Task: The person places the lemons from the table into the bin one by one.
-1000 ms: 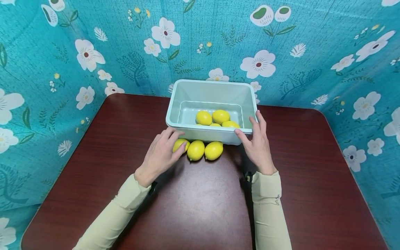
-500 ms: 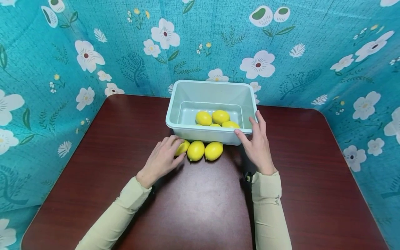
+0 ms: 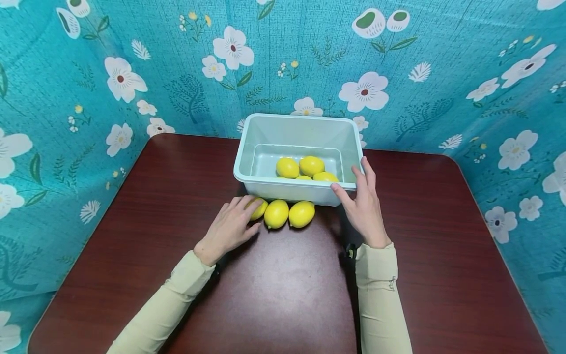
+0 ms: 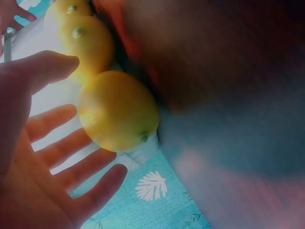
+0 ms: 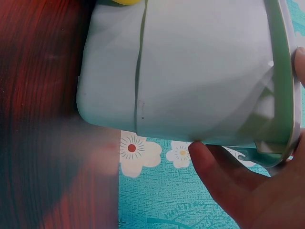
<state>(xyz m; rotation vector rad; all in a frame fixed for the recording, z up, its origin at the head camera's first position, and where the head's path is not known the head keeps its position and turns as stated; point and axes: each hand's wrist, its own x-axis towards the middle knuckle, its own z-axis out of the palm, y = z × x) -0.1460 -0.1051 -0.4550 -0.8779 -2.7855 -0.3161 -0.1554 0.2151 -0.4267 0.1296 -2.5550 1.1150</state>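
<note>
Three yellow lemons sit in a row on the table, against the front of a pale green plastic bin (image 3: 292, 189): a left lemon (image 3: 258, 210), a middle lemon (image 3: 276, 214) and a right lemon (image 3: 301, 215). My left hand (image 3: 227, 227) is at the left lemon, fingers spread over its far side and partly covering it. In the left wrist view the thumb stands apart from that lemon (image 4: 119, 112), with the fingertips right at its edge. My right hand (image 3: 364, 206) grips the bin's front right corner, thumb at the front rim and fingers along the side.
Inside the bin lie several more lemons (image 3: 311, 166), partly hidden by its front wall. The dark red-brown table (image 3: 442, 255) has rounded far corners. Behind it and at both sides hangs a turquoise flowered cloth (image 3: 283, 49).
My left hand has come down from beside the bin's front rim onto the left lemon, its fingers now over the far side. The right hand keeps its place at the bin's corner.
</note>
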